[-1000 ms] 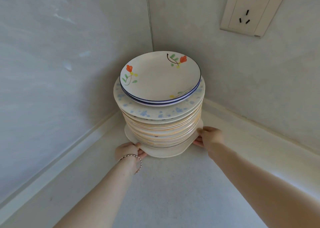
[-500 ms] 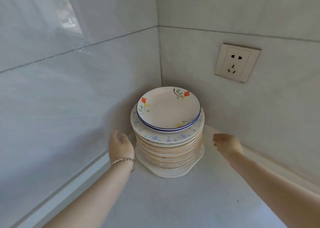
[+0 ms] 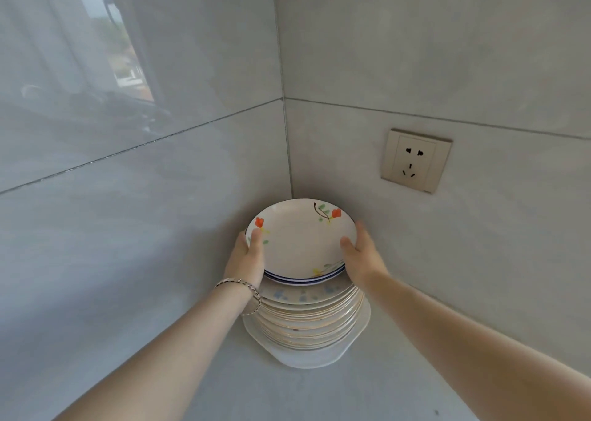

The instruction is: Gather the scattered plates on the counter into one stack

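Note:
A tall stack of plates point(image 3: 308, 324) stands on the counter in the corner of two tiled walls. Its top is a set of white flower plates point(image 3: 302, 241) with red flowers and blue rims. Under them lie a plate with blue spots, several gold-rimmed plates and a wide white base plate point(image 3: 307, 355). My left hand point(image 3: 248, 256), with a bracelet on its wrist, grips the left rim of the flower plates, thumb on top. My right hand point(image 3: 361, 254) grips their right rim the same way.
A wall socket point(image 3: 415, 160) sits on the right wall above the counter. The glossy left wall point(image 3: 128, 196) and the right wall close in behind the stack. Grey counter point(image 3: 287, 395) spreads toward me between my forearms.
My hands let go of the stack's base, rose along its sides and closed on the rims of the top flower plates. The view has pulled back and up.

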`<state>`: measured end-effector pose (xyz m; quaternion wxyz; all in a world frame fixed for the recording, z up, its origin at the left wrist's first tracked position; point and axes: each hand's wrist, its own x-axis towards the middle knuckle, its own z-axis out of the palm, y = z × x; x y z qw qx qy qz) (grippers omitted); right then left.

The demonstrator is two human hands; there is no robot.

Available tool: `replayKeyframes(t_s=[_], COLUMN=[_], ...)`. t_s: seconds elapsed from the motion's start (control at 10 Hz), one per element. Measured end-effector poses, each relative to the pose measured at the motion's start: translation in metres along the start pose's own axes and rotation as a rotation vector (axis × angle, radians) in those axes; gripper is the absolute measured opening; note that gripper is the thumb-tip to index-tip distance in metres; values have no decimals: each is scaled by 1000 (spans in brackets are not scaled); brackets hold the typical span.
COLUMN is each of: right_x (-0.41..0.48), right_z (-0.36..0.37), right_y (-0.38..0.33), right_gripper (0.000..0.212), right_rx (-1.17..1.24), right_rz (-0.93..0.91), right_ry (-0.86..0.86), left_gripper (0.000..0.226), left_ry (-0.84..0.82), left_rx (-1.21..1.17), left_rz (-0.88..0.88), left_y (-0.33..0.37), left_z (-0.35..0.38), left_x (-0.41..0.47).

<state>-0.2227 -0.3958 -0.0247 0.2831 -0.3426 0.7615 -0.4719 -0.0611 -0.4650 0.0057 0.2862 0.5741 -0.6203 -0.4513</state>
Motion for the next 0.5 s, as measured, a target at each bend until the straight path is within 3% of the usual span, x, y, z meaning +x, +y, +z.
replayKeyframes(t_s=[0.2, 0.4, 0.5], right_x=[-9, -21, -53], right_z=[-1, -23, -40], right_y=[3, -19, -38], right_gripper=[56, 63, 43], right_rx=[-68, -321, -499], right_rz=[-55, 27, 89], right_ry=[-21, -151, -198], left_gripper=[59, 66, 47], left_ry=[-9, -1, 27], left_rx=[120, 294, 579], left_rz=[30, 46, 115], left_y=[-2, 4, 14], left_z=[3, -8, -25], left_x=[2, -11, -39])
